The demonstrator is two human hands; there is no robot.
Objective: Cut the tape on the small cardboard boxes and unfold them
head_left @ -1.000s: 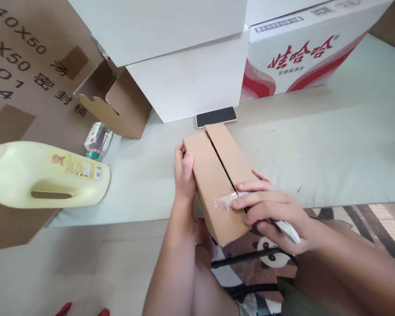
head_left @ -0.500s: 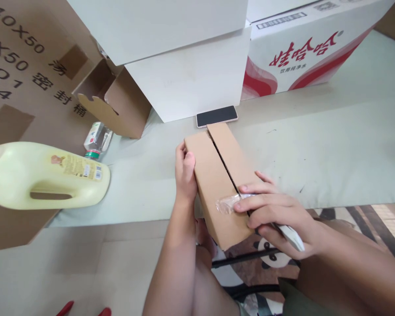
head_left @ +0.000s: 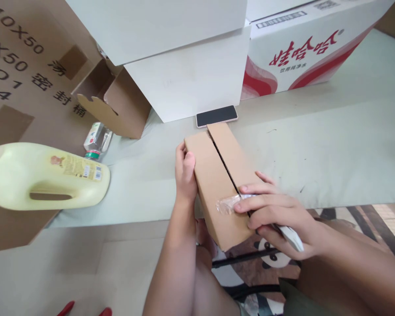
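Note:
A small brown cardboard box [head_left: 210, 175] is tilted at the table's front edge, its two top flaps meeting along a dark seam. My left hand [head_left: 186, 175] grips its left side, thumb on the edge and fingers behind. Across the near end of the seam lies a strip of clear tape [head_left: 227, 204]. My right hand [head_left: 279, 215] rests over that end, fingertips on the tape and the flap. Tucked under its palm is a slim white-handled tool [head_left: 292, 238]; the hand hides most of it, so its kind does not show.
A phone [head_left: 217, 116] lies just beyond the box, before white cartons [head_left: 191, 83]. A red-and-white carton [head_left: 303, 61] stands at the back right. Leftward are an open cardboard box [head_left: 128, 103], a clear bottle [head_left: 98, 138] and a pale yellow jug [head_left: 49, 175].

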